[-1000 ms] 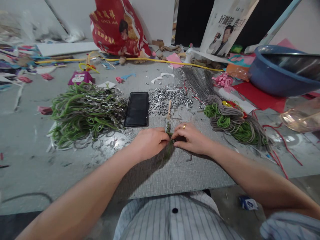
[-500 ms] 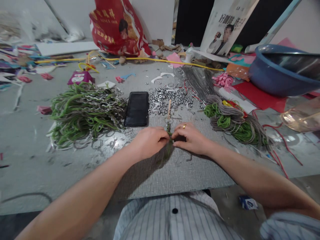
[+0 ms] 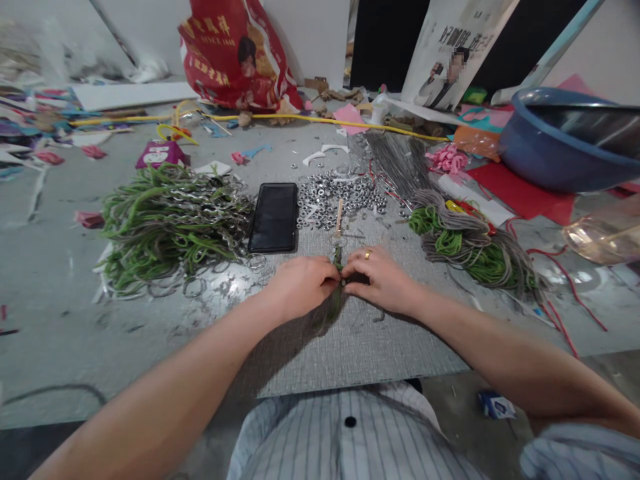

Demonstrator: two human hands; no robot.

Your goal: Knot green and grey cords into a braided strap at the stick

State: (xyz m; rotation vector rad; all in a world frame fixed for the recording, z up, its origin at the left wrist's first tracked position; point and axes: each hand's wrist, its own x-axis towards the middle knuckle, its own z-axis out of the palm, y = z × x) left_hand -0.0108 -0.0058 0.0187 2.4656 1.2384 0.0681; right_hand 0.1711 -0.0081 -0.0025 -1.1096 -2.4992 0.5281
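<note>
My left hand (image 3: 306,283) and my right hand (image 3: 376,277) meet low over the table, fingertips pinched on a green and grey braided cord (image 3: 337,259). A small metal nut (image 3: 343,283) seems to sit on the cord between the fingertips. Above the hands the cord runs to a key ring, near a thin wooden stick (image 3: 339,217). The cord's loose green ends (image 3: 327,312) hang down towards me, in shadow. Fingers partly hide the strands. A gold ring is on my right hand.
Many loose metal nuts (image 3: 325,197) lie beyond my hands, beside a black phone (image 3: 273,217). A heap of braided cords (image 3: 170,227) is at left. Cut green and grey cord bundles (image 3: 465,250) lie at right, before a blue basin (image 3: 560,147). A red bag (image 3: 235,60) stands behind.
Both hands stay at nearly the same spot, with only slight shifts of the fingers. A little more of the cord shows between them now.
</note>
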